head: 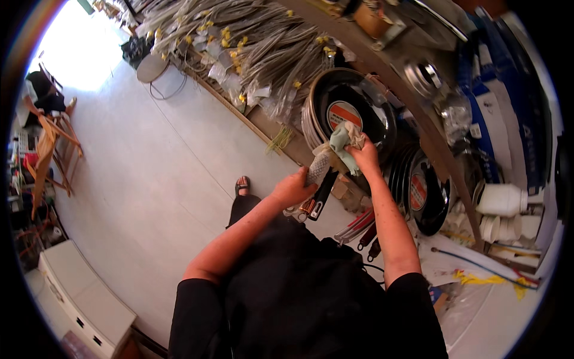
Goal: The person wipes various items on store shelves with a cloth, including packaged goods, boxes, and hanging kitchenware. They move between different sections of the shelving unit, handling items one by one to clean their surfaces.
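My left hand [293, 187] is closed around a pan handle [319, 169] sheathed in white netting. In my right hand [364, 155] is a bunched pale green and cream cloth [344, 142], held at the near rim of a dark frying pan [372, 101]. That pan lies at the front of a stack of pans and has a round orange-and-white label [344, 116] on its inside. Below my left hand, more handles of the stack hang down, among them a black handle [323, 195]. The cloth hides the place where the netted handle meets its pan.
Right of my forearm stands a second stack of black pans [419, 190]. Bundles of plastic-wrapped tubing [251, 45] with yellow ties fill the low shelf above. A brown shelf edge [417, 107] crosses overhead. A person sits by a wooden chair [51, 148] at left; a white cabinet [85, 296] is lower left.
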A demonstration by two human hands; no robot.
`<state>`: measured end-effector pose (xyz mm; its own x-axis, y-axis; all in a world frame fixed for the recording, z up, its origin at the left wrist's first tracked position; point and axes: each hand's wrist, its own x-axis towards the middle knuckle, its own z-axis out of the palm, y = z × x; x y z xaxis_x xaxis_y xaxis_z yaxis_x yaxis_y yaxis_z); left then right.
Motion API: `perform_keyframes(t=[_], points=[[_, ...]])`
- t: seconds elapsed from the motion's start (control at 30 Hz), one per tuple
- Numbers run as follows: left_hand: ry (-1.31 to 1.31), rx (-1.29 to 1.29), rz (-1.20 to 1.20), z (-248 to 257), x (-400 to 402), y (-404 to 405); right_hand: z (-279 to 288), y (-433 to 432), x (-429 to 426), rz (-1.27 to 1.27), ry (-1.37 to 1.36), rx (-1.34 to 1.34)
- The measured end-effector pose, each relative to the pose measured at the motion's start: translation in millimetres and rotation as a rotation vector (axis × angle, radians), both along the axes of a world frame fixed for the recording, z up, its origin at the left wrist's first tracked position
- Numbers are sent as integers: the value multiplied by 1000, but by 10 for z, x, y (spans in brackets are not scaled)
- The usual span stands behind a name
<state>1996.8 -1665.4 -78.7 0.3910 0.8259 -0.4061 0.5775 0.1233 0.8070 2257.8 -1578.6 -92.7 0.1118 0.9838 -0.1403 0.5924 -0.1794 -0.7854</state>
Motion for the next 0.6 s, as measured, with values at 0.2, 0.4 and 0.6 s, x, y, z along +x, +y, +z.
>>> perform_keyframes(t=[0.2, 0.4, 0.6], points=[[11, 19, 6, 30, 5, -60, -69, 652, -274, 116, 96, -39], [-61, 1, 20, 141, -65, -41, 90, 1525, -424, 17, 390, -140], [-139, 26, 51, 73, -109, -38, -194, 2512, 189, -155, 40, 6]])
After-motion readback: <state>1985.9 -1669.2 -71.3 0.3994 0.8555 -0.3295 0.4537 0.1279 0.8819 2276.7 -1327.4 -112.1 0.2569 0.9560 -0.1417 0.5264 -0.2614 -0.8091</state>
